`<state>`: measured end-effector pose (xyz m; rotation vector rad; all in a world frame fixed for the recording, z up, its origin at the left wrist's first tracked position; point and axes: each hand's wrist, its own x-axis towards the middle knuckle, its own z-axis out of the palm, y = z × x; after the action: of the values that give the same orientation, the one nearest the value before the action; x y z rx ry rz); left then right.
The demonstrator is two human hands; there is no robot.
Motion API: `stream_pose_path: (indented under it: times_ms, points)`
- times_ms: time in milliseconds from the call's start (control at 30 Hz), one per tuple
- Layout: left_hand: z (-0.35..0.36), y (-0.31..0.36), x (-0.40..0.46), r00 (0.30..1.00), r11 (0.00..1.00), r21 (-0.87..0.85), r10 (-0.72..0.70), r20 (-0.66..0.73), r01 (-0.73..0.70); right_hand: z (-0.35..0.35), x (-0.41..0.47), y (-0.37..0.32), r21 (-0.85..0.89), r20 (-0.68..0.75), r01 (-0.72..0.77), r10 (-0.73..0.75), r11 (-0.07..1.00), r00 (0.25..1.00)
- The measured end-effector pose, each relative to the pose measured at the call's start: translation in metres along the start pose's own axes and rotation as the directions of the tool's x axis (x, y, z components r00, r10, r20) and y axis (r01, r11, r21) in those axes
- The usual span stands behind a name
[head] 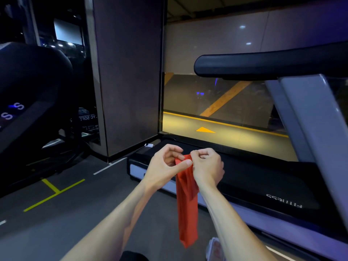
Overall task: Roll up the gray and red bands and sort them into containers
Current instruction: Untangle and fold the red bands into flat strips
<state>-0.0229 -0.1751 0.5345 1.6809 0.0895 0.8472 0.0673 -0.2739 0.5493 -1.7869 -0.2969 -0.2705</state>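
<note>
Here we see both hands raised in front of us, working the top end of a red band (187, 200). Left hand (165, 164) has fingers curled, thumb stretched across and pressing the band's top edge against the fingertips, so it pinches the band. Right hand (206, 166) is curled tight too, knuckles toward us, fingers wrapped on the same bunched top end, touching the left thumb tip. Neither hand is open. We can't tell whether any turn of a roll has formed under the fingers; they hide it.

The rest of the band hangs straight down between our forearms, loose and slightly creased, its lower end free in the air above the floor (75, 213). It touches nothing but the hands.

Behind the hands sits a treadmill (254, 185), its dark deck running right, with a handrail (263, 65) above. A glass panel (216, 102) stands beyond it, a pillar (130, 76) to its left. Yellow floor lines (54, 193) show at left. A shoe (214, 247) shows at the bottom, blurred.
</note>
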Motion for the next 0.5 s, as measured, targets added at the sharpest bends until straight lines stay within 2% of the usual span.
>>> stream_pose_path:
  times_ms: [233,500]
  points:
    - [0.001,-0.003,0.007,0.995,0.991,0.12,0.062,-0.081,-0.052,-0.001,-0.001,-0.003,0.067,0.018,-0.056,0.055,0.996,0.998]
    - [-0.008,0.005,0.02,0.996,0.99,0.142,0.022,-0.087,-0.01,-0.006,0.002,0.009,0.353,0.162,-0.106,0.051,0.93,0.985]
